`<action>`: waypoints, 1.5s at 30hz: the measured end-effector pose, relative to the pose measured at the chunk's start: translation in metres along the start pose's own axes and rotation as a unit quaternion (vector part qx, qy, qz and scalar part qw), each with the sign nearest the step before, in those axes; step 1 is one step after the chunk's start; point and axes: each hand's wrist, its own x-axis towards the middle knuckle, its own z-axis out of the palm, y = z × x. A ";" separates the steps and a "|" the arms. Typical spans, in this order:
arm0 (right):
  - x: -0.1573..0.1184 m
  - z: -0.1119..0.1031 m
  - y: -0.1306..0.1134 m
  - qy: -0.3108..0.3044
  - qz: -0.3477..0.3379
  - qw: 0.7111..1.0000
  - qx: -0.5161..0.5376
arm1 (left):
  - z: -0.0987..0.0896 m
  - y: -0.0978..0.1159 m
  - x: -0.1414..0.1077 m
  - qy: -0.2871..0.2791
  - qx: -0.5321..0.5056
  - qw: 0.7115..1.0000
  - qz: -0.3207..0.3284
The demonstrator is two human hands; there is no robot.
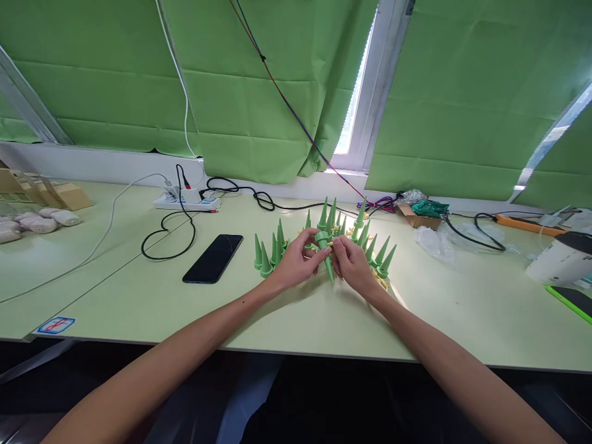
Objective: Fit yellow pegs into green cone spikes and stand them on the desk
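Spike (328, 266) gripped tip-down over table (296, 327)

From converging forearms (198, 327), the left hand (298, 259) clasps the spike; the right hand (354, 262) curls beside it, its grip too obscured to tell. Both hands partly hide upright green spikes (382, 251) behind.

Left hand (298, 259) holds green spike (322, 240), tip down; right hand (355, 264) adjacent.

Your cone (328, 266): plain light green (curtains (259, 123) also green); your tabletop (296, 327): pale yellow-green; phone (213, 259): black.
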 end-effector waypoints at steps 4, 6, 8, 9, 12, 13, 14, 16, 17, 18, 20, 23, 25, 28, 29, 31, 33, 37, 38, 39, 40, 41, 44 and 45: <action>0.000 0.000 0.001 -0.001 0.000 1.000 -0.006 | -0.001 -0.002 -0.001 0.002 0.036 0.999 0.017; 0.000 0.000 0.002 0.000 -0.002 1.000 -0.011 | -0.002 -0.003 -0.001 0.002 0.050 0.998 0.024; 0.000 0.000 0.002 0.001 -0.001 1.000 -0.014 | -0.002 -0.003 -0.002 0.002 0.055 0.998 0.030; 0.001 0.000 0.002 0.002 0.001 1.000 -0.014 | -0.002 -0.003 -0.002 0.002 0.056 0.998 0.033; 0.001 -0.001 0.003 0.005 0.005 1.000 -0.011 | -0.001 -0.005 -0.002 0.002 0.059 0.997 0.042; 0.001 -0.001 0.003 0.006 0.005 1.000 -0.010 | -0.001 -0.005 -0.002 0.000 0.061 0.997 0.043; 0.001 -0.001 0.003 0.006 0.005 1.000 -0.011 | -0.001 -0.006 -0.002 -0.003 0.064 0.997 0.044; 0.001 -0.001 0.002 0.007 0.007 1.000 -0.017 | -0.001 -0.007 -0.002 -0.009 0.073 0.996 0.045; 0.001 -0.001 0.002 0.009 0.008 1.000 -0.020 | -0.001 -0.007 -0.002 -0.013 0.077 0.996 0.045; 0.001 -0.002 0.001 0.010 0.010 1.000 -0.024 | -0.001 -0.007 -0.003 -0.018 0.080 0.996 0.045; 0.001 -0.002 0.000 0.012 0.014 0.999 -0.029 | -0.002 -0.008 -0.003 -0.025 0.086 0.995 0.046; 0.001 -0.002 -0.003 0.013 0.017 0.999 -0.030 | -0.002 -0.007 -0.004 -0.033 0.090 0.994 0.051; 0.001 -0.002 -0.005 0.012 0.016 0.999 -0.029 | -0.001 -0.006 -0.004 -0.036 0.096 0.993 0.059; 0.000 -0.002 -0.006 0.010 0.015 0.999 -0.033 | 0.000 -0.005 -0.004 -0.032 0.109 0.991 0.071; 0.000 -0.002 -0.007 0.009 0.015 0.999 -0.035 | 0.000 -0.005 -0.005 -0.028 0.113 0.990 0.074; 0.000 -0.002 -0.007 0.004 0.015 0.999 -0.036 | 0.000 -0.004 -0.005 -0.022 0.119 0.990 0.078; 0.000 -0.002 -0.007 0.000 0.016 0.999 -0.033 | 0.001 -0.004 -0.005 -0.020 0.123 0.989 0.081; 0.000 -0.001 -0.007 0.003 0.022 1.000 -0.013 | 0.000 -0.006 -0.004 -0.019 0.137 0.986 0.095; 0.000 0.000 -0.006 0.004 0.024 1.000 -0.003 | 0.000 -0.006 -0.004 -0.016 0.142 0.985 0.101; 0.000 0.000 -0.006 0.005 0.027 1.000 0.009 | 0.000 -0.006 -0.003 -0.012 0.147 0.983 0.109; 0.000 0.001 -0.005 0.006 0.031 0.999 0.021 | 0.000 -0.006 -0.003 -0.009 0.154 0.981 0.117; 0.000 0.001 -0.004 0.007 0.034 0.999 0.033 | 0.000 -0.007 -0.003 -0.009 0.160 0.979 0.125; 0.001 0.002 -0.001 0.013 0.037 0.998 0.050 | 0.001 -0.006 -0.003 -0.017 0.177 0.974 0.142; 0.001 0.002 -0.001 0.015 0.035 0.998 0.051 | 0.001 -0.006 -0.003 -0.020 0.182 0.972 0.145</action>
